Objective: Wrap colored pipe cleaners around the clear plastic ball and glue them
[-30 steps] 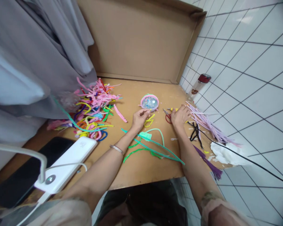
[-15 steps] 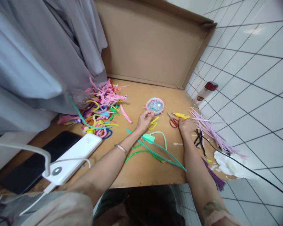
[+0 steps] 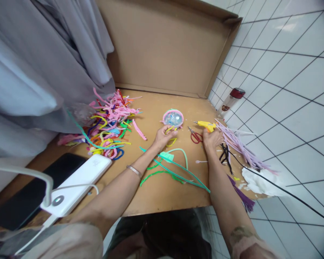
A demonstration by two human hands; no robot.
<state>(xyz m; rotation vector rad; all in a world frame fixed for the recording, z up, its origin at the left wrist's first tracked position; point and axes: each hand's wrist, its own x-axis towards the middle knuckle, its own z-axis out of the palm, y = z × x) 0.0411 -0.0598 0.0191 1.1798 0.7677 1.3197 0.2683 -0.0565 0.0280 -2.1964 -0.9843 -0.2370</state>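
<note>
My left hand (image 3: 163, 137) pinches a small yellow pipe-cleaner piece (image 3: 174, 128) at the near edge of a round clear item (image 3: 173, 118) with a pink and green rim. Another yellow loop (image 3: 171, 142) lies just below those fingers. Over on the right, my right hand (image 3: 212, 139) is wrapped round the handle of a yellow glue gun (image 3: 206, 125), whose nozzle points left. Red-handled scissors (image 3: 196, 136) lie beside it. Nearer to me are a mint-green piece (image 3: 166, 157) and green pipe cleaners (image 3: 156, 173).
A pile of colourful pipe cleaners (image 3: 116, 115) lies left, near a white power bank (image 3: 78, 183) and a black slab (image 3: 62, 169). Lilac stems (image 3: 239, 147), black pieces (image 3: 226, 158), a bottle (image 3: 229, 102) and white material (image 3: 259, 180) are at right. Cardboard (image 3: 167, 46) stands behind.
The glue gun has been lifted slightly and turned, with my right hand now round its handle. The yellow piece in my left hand shows more clearly. The whole view has shifted a little.
</note>
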